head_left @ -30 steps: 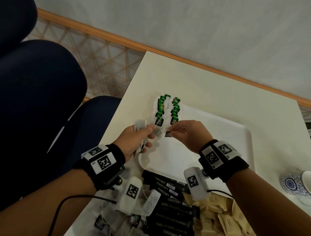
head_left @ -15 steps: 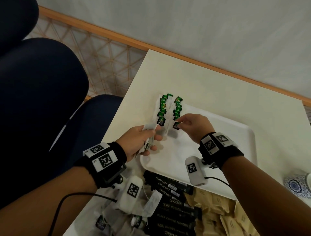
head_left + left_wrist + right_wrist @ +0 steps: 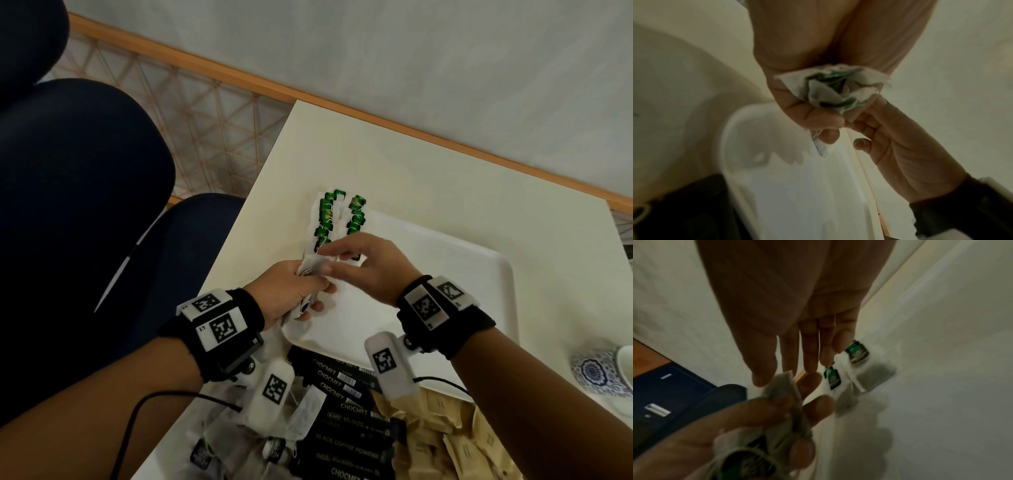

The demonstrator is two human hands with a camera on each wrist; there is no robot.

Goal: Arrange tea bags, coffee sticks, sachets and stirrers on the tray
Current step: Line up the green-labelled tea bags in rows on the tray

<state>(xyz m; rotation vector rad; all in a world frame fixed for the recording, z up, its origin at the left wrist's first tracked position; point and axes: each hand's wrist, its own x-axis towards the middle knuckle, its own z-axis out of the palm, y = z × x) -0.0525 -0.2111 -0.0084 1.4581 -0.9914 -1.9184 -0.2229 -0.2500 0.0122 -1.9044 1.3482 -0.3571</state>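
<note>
The left hand (image 3: 291,291) is gripping a bunch of tea bags (image 3: 835,88), fingers curled round them; how many is hard to make out. The right hand (image 3: 363,270), fingers straight and holding nothing, is touching the bunch's top and hiding the nearest tags of the two tea bag rows (image 3: 339,216) just beyond the grip. The tray (image 3: 479,291) is lying bare right of it; coffee sticks (image 3: 342,411) are lying behind the wrists, partly cut off.

white tea bags (image 3: 334,219) with green tags lie in two rows on the white tray (image 3: 486,274) just beyond the hands; a bunch (image 3: 835,91) sits in the left hand (image 3: 291,291); black sticks (image 3: 346,428) and tan sachets (image 3: 462,442) heap behind the wrists.
</note>
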